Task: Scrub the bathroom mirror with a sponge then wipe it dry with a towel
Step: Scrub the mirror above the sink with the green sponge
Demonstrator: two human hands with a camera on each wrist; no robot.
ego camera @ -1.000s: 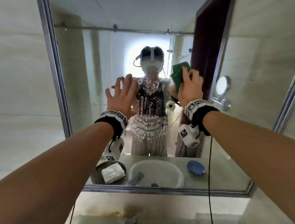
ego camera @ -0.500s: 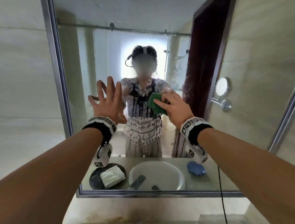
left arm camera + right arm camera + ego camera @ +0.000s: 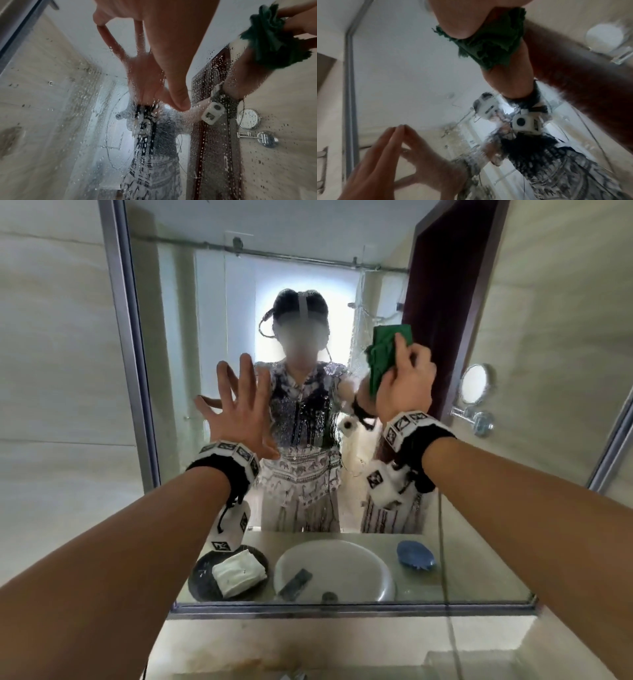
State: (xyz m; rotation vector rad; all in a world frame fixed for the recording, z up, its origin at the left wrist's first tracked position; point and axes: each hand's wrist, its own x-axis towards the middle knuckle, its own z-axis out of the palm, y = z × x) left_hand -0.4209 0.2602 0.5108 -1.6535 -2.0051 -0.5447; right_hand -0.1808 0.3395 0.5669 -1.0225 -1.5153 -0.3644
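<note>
The wall mirror (image 3: 178, 371) fills the head view, its glass speckled with water drops (image 3: 214, 135). My right hand (image 3: 404, 381) grips a green sponge (image 3: 385, 356) and holds it flat against the glass at the upper right; the sponge (image 3: 489, 44) shows under my palm in the right wrist view and again as a green sponge (image 3: 272, 40) at the top right of the left wrist view. My left hand (image 3: 239, 412) is spread with straight fingers, its fingertips (image 3: 101, 23) touching the glass left of centre. A folded white towel (image 3: 239, 573) appears in the mirror on a dark plate.
The mirror reflects a white basin (image 3: 335, 570), a blue object (image 3: 416, 554) on the counter, a round shaving mirror (image 3: 474, 385) on the wall and a dark door. The metal frame (image 3: 130, 371) borders the glass on the left and below. A beige counter (image 3: 308, 645) lies under it.
My right hand has swept the green sponge from the middle of the glass up and to the right. The left hand stays spread on the mirror.
</note>
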